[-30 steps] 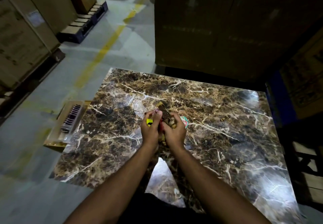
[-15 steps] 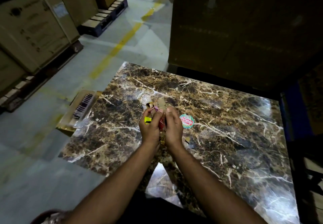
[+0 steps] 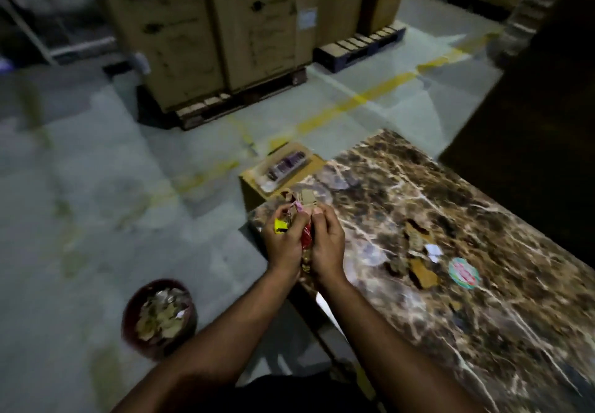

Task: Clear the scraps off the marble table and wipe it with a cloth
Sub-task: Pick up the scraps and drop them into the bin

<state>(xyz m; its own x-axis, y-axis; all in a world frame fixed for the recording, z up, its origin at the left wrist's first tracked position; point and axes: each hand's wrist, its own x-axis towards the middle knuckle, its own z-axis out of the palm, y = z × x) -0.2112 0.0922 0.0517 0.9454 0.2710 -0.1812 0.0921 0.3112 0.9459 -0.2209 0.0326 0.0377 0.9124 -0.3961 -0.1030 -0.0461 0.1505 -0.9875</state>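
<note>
Two hands, our left hand [image 3: 283, 245] and right hand [image 3: 328, 245], clenched one bundle of scraps [image 3: 297, 206] at the counter [image 3: 483, 332] edge, mid-frame. More scraps [image 3: 418, 258] lay right of centre. Clearing was underway; next, we judged, came the bin [image 3: 159, 316], lower left.

Two hands were counted, the left [image 3: 283, 245] and the right [image 3: 326, 243], with one bundle of scraps [image 3: 301, 219] gripped between them. One marble tabletop [image 3: 483, 332] was seen. On it, one round sticker [image 3: 463, 273] was counted at 3 o'clock from the hands, one white paper scrap [image 3: 432, 250] beside it, and roughly four brown cardboard scraps [image 3: 418, 251], though the blur prevented an exact count. One bin [image 3: 159, 317] of scraps was noted on the floor at 7 o'clock. Two tall cardboard cartons [image 3: 257, 26] on one pallet [image 3: 225, 103] were counted at 12 o'clock, and one small box [image 3: 283, 167] was seen.
</note>
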